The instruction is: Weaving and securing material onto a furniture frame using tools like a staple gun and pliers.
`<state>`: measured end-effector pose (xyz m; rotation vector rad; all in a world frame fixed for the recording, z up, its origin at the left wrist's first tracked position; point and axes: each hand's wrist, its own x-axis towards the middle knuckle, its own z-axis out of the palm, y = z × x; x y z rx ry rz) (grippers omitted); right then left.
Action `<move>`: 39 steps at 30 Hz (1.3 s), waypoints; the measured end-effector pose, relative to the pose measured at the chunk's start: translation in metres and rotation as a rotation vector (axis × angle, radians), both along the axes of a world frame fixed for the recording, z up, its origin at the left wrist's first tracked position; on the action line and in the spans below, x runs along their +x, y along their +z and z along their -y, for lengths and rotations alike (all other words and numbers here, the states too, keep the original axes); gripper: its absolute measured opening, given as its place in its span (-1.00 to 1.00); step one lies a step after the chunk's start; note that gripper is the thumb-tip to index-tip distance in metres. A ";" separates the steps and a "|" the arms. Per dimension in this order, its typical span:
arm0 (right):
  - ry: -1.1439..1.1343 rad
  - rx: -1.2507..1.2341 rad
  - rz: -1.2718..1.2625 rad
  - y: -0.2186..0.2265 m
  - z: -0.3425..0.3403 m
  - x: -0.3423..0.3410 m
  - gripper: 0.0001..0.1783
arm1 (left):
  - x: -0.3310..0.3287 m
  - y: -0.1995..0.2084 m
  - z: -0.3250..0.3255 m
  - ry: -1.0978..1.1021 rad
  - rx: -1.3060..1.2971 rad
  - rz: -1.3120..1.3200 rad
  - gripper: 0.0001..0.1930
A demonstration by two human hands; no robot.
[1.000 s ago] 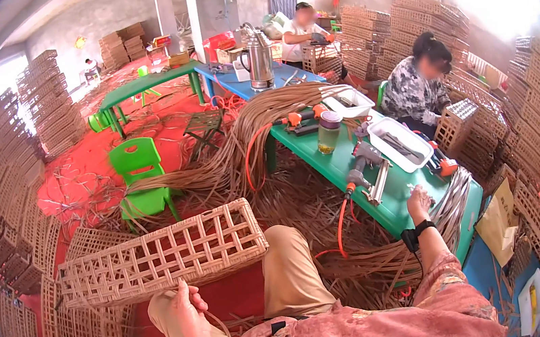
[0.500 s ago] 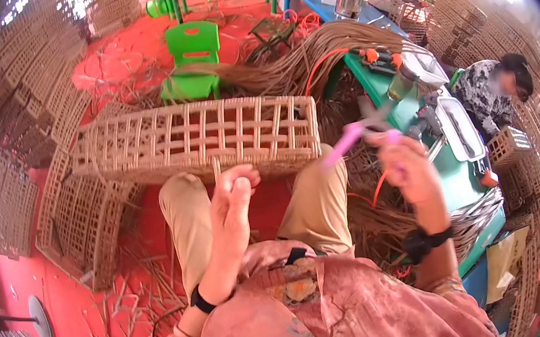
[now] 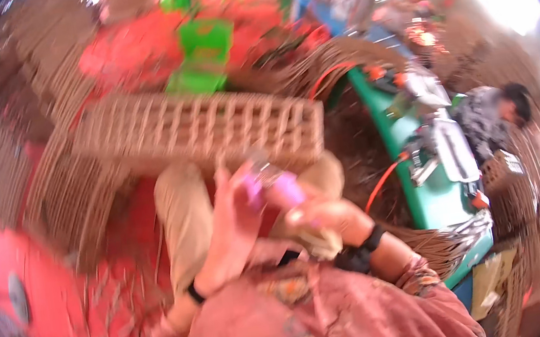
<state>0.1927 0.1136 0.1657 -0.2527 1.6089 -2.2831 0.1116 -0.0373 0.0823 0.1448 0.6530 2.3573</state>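
A long woven rattan-style basket [image 3: 210,125] lies across in front of my knees, its open lattice side facing up. My right hand [image 3: 324,214] is closed on a pair of scissors [image 3: 283,190] with pink-purple handles; the blades point toward the basket's near edge. Close beside the handles is my left hand [image 3: 225,218], just below that edge, where a short strip end sticks out. Motion smears its fingers, so what they hold cannot be made out.
A green table [image 3: 435,205] with tools and a white tray [image 3: 455,147] stands to my right. Brown strips [image 3: 424,250] hang beside it. Ahead is a green chair [image 3: 203,51]. Stacked baskets line the left. Two people sit on the far right.
My right hand has brought the scissors from the right, by the table, inward to my left hand at the basket's edge. The whole view has shifted and blurred.
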 end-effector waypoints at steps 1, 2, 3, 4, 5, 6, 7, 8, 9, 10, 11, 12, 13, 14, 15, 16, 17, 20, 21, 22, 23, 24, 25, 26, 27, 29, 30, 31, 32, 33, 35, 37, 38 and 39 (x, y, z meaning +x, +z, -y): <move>-0.034 -0.040 0.021 -0.007 -0.002 -0.002 -0.21 | -0.001 -0.003 -0.005 -0.023 -0.009 0.003 -0.30; -0.065 -0.072 0.043 -0.013 -0.002 -0.005 -0.19 | -0.002 -0.007 -0.008 -0.044 -0.010 0.008 -0.30; -0.082 -0.052 -0.002 -0.022 0.000 -0.009 -0.20 | -0.007 -0.009 -0.009 -0.084 0.034 -0.042 -0.33; -0.091 -0.028 -0.047 -0.031 0.006 -0.013 -0.20 | -0.011 -0.015 -0.005 -0.093 -0.019 -0.020 -0.39; -0.097 0.030 -0.124 -0.047 0.009 -0.019 -0.20 | -0.013 -0.021 0.000 -0.109 -0.071 0.000 -0.45; -0.149 0.120 -0.119 -0.048 0.010 -0.021 -0.18 | -0.012 -0.010 0.008 -0.046 -0.222 -0.195 -0.63; -0.208 0.212 -0.117 -0.049 0.009 -0.023 -0.16 | -0.011 -0.012 0.013 0.106 -0.379 -0.299 -0.65; -0.272 0.304 -0.116 -0.049 0.006 -0.024 -0.14 | -0.011 -0.014 0.018 0.252 -0.535 -0.405 -0.66; -0.346 0.507 -0.229 -0.046 -0.002 -0.024 -0.13 | -0.012 -0.015 0.018 0.388 -0.670 -0.519 -0.67; -0.407 0.698 -0.335 -0.045 -0.009 -0.028 -0.11 | -0.018 -0.029 0.022 0.500 -0.707 -0.532 -0.69; -0.468 0.889 -0.442 -0.044 -0.012 -0.033 -0.09 | -0.024 -0.042 0.026 0.575 -0.857 -0.650 -0.70; -0.526 1.082 -0.518 -0.028 0.003 -0.037 -0.11 | -0.029 -0.054 0.035 0.653 -1.023 -0.756 -0.70; -0.536 1.211 -0.595 -0.027 0.001 -0.043 -0.13 | -0.035 -0.064 0.037 0.726 -1.171 -0.876 -0.71; -0.543 1.338 -0.672 -0.028 -0.001 -0.050 -0.15 | -0.039 -0.076 0.040 0.444 -1.026 -0.718 -0.75; -0.553 1.472 -0.740 -0.033 -0.006 -0.052 -0.18 | -0.035 -0.068 0.039 0.313 -0.885 -0.539 -0.75; -0.588 1.544 -0.751 -0.035 -0.008 -0.054 -0.20 | -0.029 -0.046 0.040 0.190 -0.740 -0.368 -0.74; -0.592 1.619 -0.767 -0.037 -0.009 -0.057 -0.19 | -0.024 -0.030 0.042 0.070 -0.595 -0.196 -0.73; -0.575 1.770 -0.787 -0.050 -0.010 -0.062 -0.15 | -0.025 -0.019 0.040 0.147 -0.522 -0.277 -0.71; -0.570 1.780 -0.793 -0.051 -0.008 -0.065 -0.14 | -0.026 -0.014 0.042 0.151 -0.469 -0.265 -0.71; -0.566 1.791 -0.799 -0.052 -0.005 -0.067 -0.13 | -0.026 -0.008 0.042 0.160 -0.451 -0.279 -0.70; -0.562 1.803 -0.805 -0.054 -0.002 -0.069 -0.13 | -0.024 -0.002 0.041 0.155 -0.471 -0.297 -0.70; -0.585 1.815 -0.817 -0.057 0.000 -0.072 -0.11 | -0.022 0.004 0.041 0.152 -0.491 -0.317 -0.69; -0.599 1.813 -0.815 -0.057 0.003 -0.074 -0.11 | -0.020 0.008 0.041 0.149 -0.511 -0.337 -0.69; -0.614 1.811 -0.813 -0.058 0.007 -0.076 -0.11 | -0.018 0.011 0.041 0.141 -0.496 -0.333 -0.68; -0.630 1.813 -0.808 -0.059 0.009 -0.077 -0.11 | -0.018 0.011 0.041 0.142 -0.494 -0.332 -0.68; -0.608 1.840 -0.786 -0.060 0.013 -0.078 -0.11 | -0.018 0.011 0.042 0.145 -0.490 -0.331 -0.67; -0.596 1.852 -0.777 -0.059 0.014 -0.078 -0.11 | -0.018 0.012 0.043 0.141 -0.485 -0.332 -0.66; -0.594 1.865 -0.784 -0.059 0.015 -0.079 -0.12 | -0.018 0.012 0.043 0.136 -0.480 -0.334 -0.66; -0.591 1.877 -0.792 -0.059 0.016 -0.080 -0.13 | -0.018 0.012 0.044 0.132 -0.475 -0.335 -0.66; -0.591 1.890 -0.798 -0.059 0.017 -0.080 -0.14 | -0.018 0.013 0.044 0.127 -0.481 -0.330 -0.65; -0.578 1.903 -0.812 -0.058 0.016 -0.085 -0.17 | -0.017 0.013 0.045 0.119 -0.495 -0.319 -0.65; -0.545 1.924 -0.818 -0.058 0.015 -0.088 -0.20 | -0.018 0.007 0.047 0.122 -0.490 -0.337 -0.64; -0.520 1.937 -0.817 -0.057 0.014 -0.089 -0.22 | -0.019 0.005 0.047 0.124 -0.487 -0.346 -0.64; -0.494 1.947 -0.818 -0.056 0.014 -0.089 -0.24 | -0.019 0.006 0.049 0.120 -0.492 -0.341 -0.64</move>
